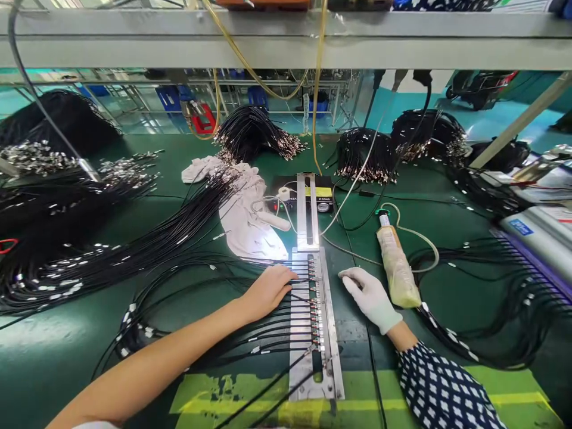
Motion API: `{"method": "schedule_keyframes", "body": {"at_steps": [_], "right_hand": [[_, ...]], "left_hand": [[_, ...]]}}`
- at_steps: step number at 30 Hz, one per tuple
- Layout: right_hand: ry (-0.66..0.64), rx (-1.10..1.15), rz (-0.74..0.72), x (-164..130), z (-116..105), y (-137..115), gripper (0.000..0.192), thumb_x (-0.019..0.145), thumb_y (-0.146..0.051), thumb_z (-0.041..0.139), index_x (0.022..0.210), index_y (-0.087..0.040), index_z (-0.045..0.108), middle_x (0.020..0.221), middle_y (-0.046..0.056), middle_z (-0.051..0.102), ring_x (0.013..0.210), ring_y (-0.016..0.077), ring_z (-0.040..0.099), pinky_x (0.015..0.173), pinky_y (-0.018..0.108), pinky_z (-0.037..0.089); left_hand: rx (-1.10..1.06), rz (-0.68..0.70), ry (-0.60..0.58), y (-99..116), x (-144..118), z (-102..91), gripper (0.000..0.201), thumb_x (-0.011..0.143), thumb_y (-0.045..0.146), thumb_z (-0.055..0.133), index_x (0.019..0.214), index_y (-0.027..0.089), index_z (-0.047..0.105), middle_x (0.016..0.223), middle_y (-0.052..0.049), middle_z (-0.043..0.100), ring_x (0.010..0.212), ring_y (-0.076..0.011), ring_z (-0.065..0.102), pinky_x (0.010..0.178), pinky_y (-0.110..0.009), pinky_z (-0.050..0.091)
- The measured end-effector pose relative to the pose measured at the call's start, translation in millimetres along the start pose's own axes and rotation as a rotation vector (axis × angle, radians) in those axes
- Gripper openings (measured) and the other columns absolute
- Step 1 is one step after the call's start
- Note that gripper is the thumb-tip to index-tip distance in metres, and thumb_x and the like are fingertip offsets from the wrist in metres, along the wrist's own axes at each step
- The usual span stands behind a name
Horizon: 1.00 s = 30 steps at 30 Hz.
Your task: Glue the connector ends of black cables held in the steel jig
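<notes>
From the head camera we see our bare left hand (270,290) lying flat, fingers loosely spread, on a row of black cables (250,325) where they enter a long metal rail (328,333) on the green table (53,351). Our right hand (369,296), in a white glove, rests palm down just right of the rail, fingers together, gripping nothing. A wrapped tube (395,265) with a hose lies just beside that glove. Beyond the rail sit a white cloth (243,220) and a small black box (326,199). Bundles of black cables (67,238) fan across the left of the table, and more bundles (364,155) lie at the far edge.
</notes>
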State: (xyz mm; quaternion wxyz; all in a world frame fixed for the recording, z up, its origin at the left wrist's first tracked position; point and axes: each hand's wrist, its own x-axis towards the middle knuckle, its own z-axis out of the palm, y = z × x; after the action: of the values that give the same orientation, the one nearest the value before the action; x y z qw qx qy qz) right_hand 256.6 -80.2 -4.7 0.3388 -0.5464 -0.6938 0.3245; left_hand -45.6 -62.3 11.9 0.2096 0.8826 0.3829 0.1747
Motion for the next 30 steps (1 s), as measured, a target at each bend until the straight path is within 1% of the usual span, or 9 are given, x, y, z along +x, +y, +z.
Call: {"method": "schedule_keyframes", "body": {"at_steps": [3, 7, 11, 16, 20, 23, 26, 28, 30], "right_hand": [[-0.006, -0.022, -0.014, -0.3, -0.9, 0.6, 0.025, 0.093, -0.038, 0.050, 0.095, -0.022, 0.069, 0.098, 0.006, 0.071, 0.092, 0.0210, 0.065, 0.086, 0.036, 0.051], [-0.008, -0.014, -0.013, -0.6, 0.0, 3.7, 0.024, 0.094, -0.037, 0.050, 0.095, -0.022, 0.069, 0.099, 0.005, 0.071, 0.093, 0.0205, 0.065, 0.087, 0.035, 0.051], [-0.010, -0.005, -0.010, -0.1, 0.0, 1.2, 0.024, 0.094, -0.037, 0.050, 0.095, -0.022, 0.069, 0.100, 0.006, 0.071, 0.094, 0.0213, 0.065, 0.087, 0.035, 0.051], [-0.014, -0.013, -0.018, 1.0, -1.9, -2.6, 0.025, 0.094, -0.037, 0.050, 0.095, -0.021, 0.069, 0.099, 0.007, 0.071, 0.094, 0.0226, 0.065, 0.088, 0.038, 0.052], [-0.008, -0.037, -0.034, 0.2, -0.6, -1.7, 0.025, 0.095, -0.036, 0.048, 0.095, -0.021, 0.069, 0.098, 0.007, 0.070, 0.094, 0.0225, 0.066, 0.088, 0.038, 0.053], [0.016, -0.138, -0.126, -1.0, 6.5, -2.8, 0.026, 0.096, -0.028, 0.045, 0.108, -0.021, 0.067, 0.112, 0.009, 0.067, 0.106, 0.0226, 0.062, 0.096, 0.040, 0.050], [-0.049, -0.338, -0.325, -0.4, 17.0, -6.5, 0.037, 0.094, -0.015, 0.042, 0.123, -0.024, 0.063, 0.137, 0.011, 0.054, 0.124, 0.0250, 0.051, 0.104, 0.045, 0.044], [-0.120, -0.459, -0.432, 1.1, 22.5, -8.6, 0.044, 0.090, -0.009, 0.043, 0.125, -0.027, 0.063, 0.143, 0.010, 0.050, 0.128, 0.0271, 0.047, 0.103, 0.047, 0.044], [-0.155, -0.532, -0.479, 2.7, 25.2, -9.2, 0.048, 0.087, -0.006, 0.045, 0.125, -0.029, 0.064, 0.142, 0.009, 0.051, 0.127, 0.0283, 0.047, 0.101, 0.048, 0.044]], "left_hand": [[-0.055, 0.032, 0.014, -5.1, 3.5, 0.8, 0.021, 0.099, 0.023, 0.042, 0.107, 0.019, 0.061, 0.098, -0.006, 0.063, 0.092, -0.0189, 0.056, 0.085, -0.033, 0.047], [-0.048, 0.052, 0.029, -16.0, -0.5, -2.7, 0.028, 0.101, 0.027, 0.040, 0.111, 0.020, 0.066, 0.087, -0.005, 0.063, 0.082, -0.0164, 0.057, 0.076, -0.028, 0.047], [-0.052, 0.059, -0.011, -19.9, -2.0, -4.1, 0.035, 0.102, 0.029, 0.036, 0.114, 0.019, 0.067, 0.088, -0.006, 0.064, 0.082, -0.0160, 0.059, 0.076, -0.027, 0.048], [-0.028, 0.061, -0.048, -14.9, -1.3, -5.4, 0.037, 0.102, 0.029, 0.034, 0.115, 0.016, 0.066, 0.087, -0.007, 0.064, 0.081, -0.0162, 0.059, 0.076, -0.027, 0.049], [0.006, 0.076, -0.044, -12.0, -1.6, -2.7, 0.035, 0.102, 0.027, 0.033, 0.115, 0.017, 0.065, 0.090, -0.007, 0.065, 0.083, -0.0164, 0.059, 0.078, -0.027, 0.049], [0.011, 0.087, -0.039, -13.7, -1.1, 1.7, 0.033, 0.102, 0.025, 0.034, 0.113, 0.016, 0.064, 0.094, -0.007, 0.066, 0.087, -0.0169, 0.059, 0.080, -0.028, 0.049], [0.064, 0.093, -0.015, -16.1, -2.9, 7.6, 0.034, 0.102, 0.024, 0.034, 0.111, 0.016, 0.066, 0.091, -0.008, 0.065, 0.085, -0.0175, 0.058, 0.078, -0.029, 0.048], [0.121, 0.119, 0.031, -15.7, -6.8, 11.4, 0.035, 0.101, 0.021, 0.033, 0.112, 0.016, 0.066, 0.092, -0.008, 0.063, 0.084, -0.0181, 0.055, 0.077, -0.030, 0.048], [0.182, 0.136, 0.087, -13.1, -12.2, 13.9, 0.037, 0.100, 0.017, 0.032, 0.116, 0.018, 0.065, 0.099, -0.010, 0.061, 0.091, -0.0200, 0.053, 0.082, -0.034, 0.047]]}}
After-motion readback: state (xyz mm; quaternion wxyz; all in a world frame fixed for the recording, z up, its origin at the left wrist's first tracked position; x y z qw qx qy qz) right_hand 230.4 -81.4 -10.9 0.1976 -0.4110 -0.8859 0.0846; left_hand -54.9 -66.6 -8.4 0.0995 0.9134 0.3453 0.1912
